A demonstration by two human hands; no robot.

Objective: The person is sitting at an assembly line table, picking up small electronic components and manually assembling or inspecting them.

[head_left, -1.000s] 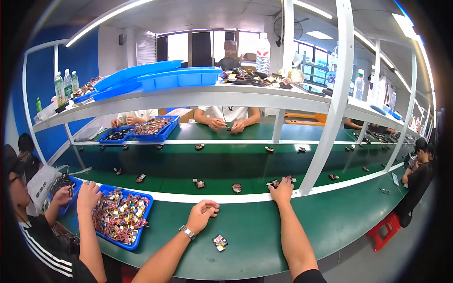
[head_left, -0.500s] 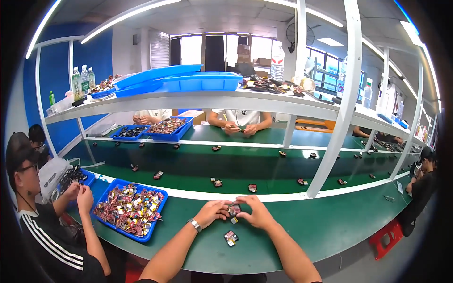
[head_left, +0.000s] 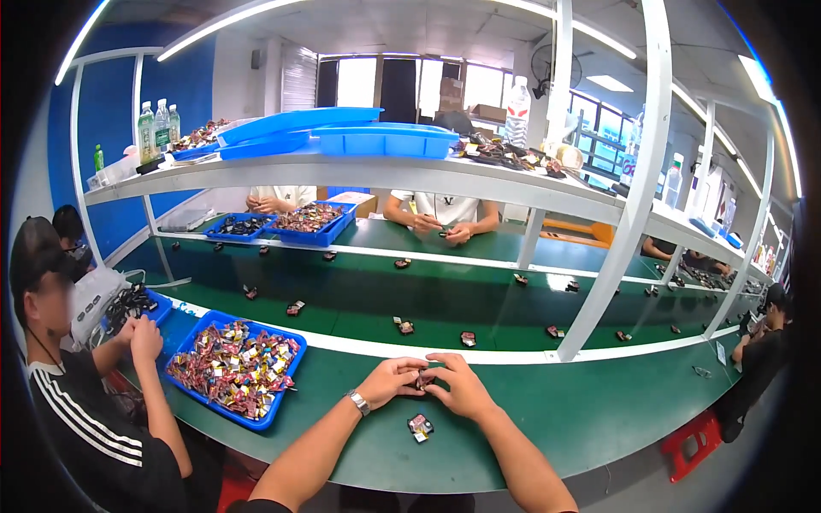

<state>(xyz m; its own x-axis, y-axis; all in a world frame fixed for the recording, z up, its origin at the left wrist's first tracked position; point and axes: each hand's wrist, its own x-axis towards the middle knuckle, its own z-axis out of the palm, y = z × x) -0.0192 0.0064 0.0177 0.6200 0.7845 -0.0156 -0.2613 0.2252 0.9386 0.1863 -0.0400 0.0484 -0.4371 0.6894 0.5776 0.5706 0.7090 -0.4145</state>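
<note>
My left hand [head_left: 392, 382] and my right hand [head_left: 459, 386] meet over the green table. Between their fingertips they grip a small electronic assembly [head_left: 420, 382], dark and reddish; the fingers hide most of it. Both hands are closed on it, with the right fingers arched over its top. A second small electronic assembly [head_left: 419, 427] lies on the table just nearer to me, showing a black casing, a reddish part and a white-and-yellow tag.
At the left, a blue tray [head_left: 272, 416] is heaped with similar small parts, beside a seated co-worker [head_left: 85, 419]. Beyond a white rail [head_left: 359, 348], scattered assemblies lie on a green conveyor belt [head_left: 355, 318]. A white post [head_left: 617, 248] and overhead shelf [head_left: 359, 178] stand ahead.
My fingers have closed further over the assembly, which shows less than before, and its hanging tag is no longer visible. The whole view has shifted slightly.
</note>
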